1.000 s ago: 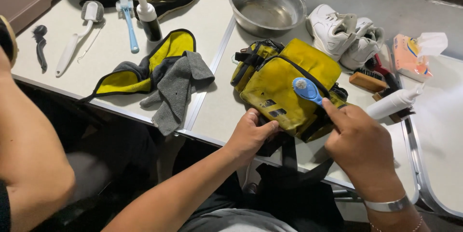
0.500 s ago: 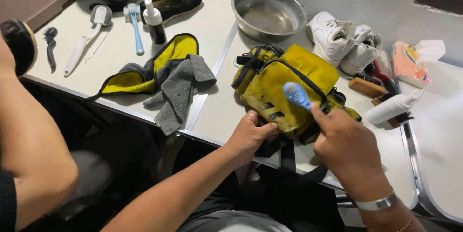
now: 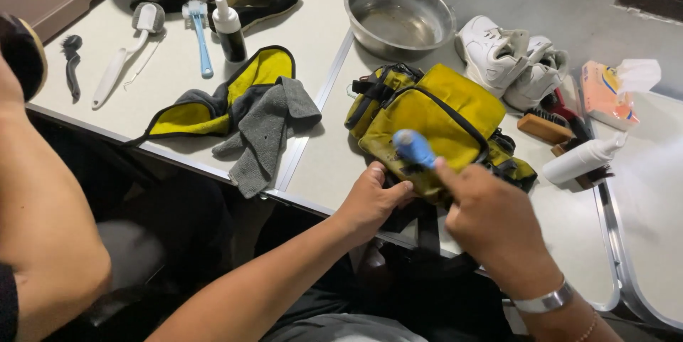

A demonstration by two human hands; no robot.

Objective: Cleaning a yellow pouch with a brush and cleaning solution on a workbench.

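The scene is evenly and brightly lit from overhead. Soft shadows are cast beneath the steel bowl (image 3: pixel 400 15) and the grey cloth (image 3: pixel 267 125), and a dull sheen is seen inside the bowl. The blue brush (image 3: pixel 415 148) and right hand (image 3: pixel 491 225) are smeared by motion blur. Below the table edge (image 3: pixel 185 159), everything is left dim.

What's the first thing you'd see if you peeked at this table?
The bright yellow bag in the middle stands out first, with the left hand gripping its near edge and the right hand pressing a blue brush on it. Behind it sit a shiny metal bowl and white sneakers, and to the left lies a yellow and grey cloth.
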